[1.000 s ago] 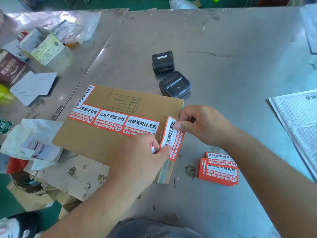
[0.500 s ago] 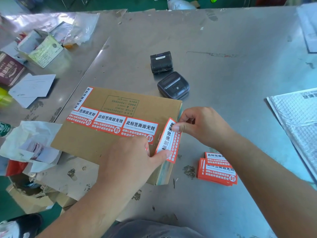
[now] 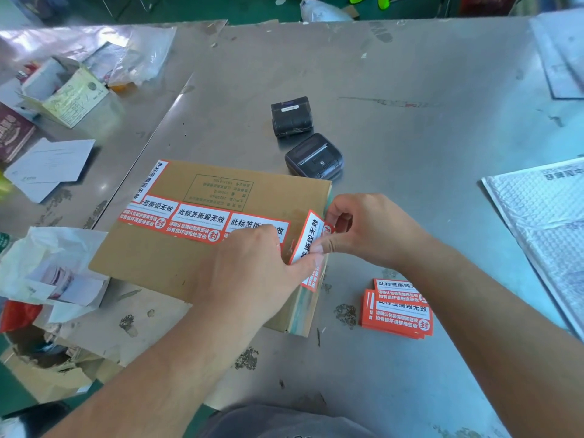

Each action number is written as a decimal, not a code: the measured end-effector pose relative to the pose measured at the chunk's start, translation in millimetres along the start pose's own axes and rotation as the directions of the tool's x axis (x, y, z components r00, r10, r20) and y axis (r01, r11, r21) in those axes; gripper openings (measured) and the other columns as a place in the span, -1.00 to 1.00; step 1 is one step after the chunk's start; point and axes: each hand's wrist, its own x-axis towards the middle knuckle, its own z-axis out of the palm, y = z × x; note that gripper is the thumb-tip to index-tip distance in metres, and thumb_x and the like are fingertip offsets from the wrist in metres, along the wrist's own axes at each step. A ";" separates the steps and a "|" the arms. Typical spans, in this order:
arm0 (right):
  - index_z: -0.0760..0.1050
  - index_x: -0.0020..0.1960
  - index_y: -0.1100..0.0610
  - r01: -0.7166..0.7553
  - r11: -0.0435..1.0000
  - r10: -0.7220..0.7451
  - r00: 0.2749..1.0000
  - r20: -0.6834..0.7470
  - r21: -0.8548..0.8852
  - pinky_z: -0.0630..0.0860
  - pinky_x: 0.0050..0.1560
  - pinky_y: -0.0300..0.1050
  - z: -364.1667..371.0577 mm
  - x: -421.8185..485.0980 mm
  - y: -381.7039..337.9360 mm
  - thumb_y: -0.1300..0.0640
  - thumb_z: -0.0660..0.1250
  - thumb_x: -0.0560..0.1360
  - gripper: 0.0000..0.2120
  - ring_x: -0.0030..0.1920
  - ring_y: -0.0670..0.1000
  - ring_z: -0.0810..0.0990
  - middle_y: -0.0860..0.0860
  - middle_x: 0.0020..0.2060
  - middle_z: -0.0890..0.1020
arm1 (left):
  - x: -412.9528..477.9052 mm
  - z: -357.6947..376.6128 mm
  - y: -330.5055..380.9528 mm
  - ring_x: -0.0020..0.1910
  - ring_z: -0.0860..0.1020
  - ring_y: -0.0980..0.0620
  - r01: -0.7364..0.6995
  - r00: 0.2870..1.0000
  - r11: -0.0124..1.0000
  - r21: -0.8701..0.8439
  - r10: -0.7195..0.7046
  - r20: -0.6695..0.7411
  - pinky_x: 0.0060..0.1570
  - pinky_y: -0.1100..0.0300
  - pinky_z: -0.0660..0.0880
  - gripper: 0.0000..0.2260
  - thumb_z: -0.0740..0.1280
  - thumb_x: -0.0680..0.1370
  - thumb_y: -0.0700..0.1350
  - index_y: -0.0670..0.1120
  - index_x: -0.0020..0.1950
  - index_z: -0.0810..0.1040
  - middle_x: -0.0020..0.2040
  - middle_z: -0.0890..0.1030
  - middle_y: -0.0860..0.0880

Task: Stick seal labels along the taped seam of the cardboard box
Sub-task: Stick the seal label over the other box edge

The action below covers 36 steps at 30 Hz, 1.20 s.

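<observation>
Cardboard box [image 3: 177, 263] lies flat on metal surface [image 3: 410, 153], 3 seal labels [image 3: 202, 221] in row across its top. Your left hand [image 3: 252, 270] and right hand [image 3: 373, 229] both pinch 1 loose label [image 3: 311, 238] at box's right edge. Label stack [image 3: 396, 311] just right of box.

seal labels [image 3: 202, 221] reading 此标签撕毁无效, 封

One camera only, worn on the person's head, looking forward and steeply down across the metal table [image 3: 410, 90]. It sits close: both forearms enter from the bottom edge, and the cardboard box [image 3: 164, 263] lies centre-left. The wide lens bends the table's far edge; green floor shows beyond.
</observation>
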 end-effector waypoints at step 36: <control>0.50 -0.12 0.11 -0.014 0.832 0.023 1.000 -0.009 0.555 0.44 -0.24 -0.18 62.0 -1.3 47.7 -0.18 0.51 0.38 -0.61 -0.30 -0.08 0.48 -0.01 -0.27 0.58 | 5.2 4.1 -39.9 -0.02 0.50 0.19 -0.341 0.923 0.914 -0.221 0.370 0.106 -0.11 0.24 0.41 -0.54 0.30 0.49 0.25 0.39 0.38 0.29 0.00 0.58 0.25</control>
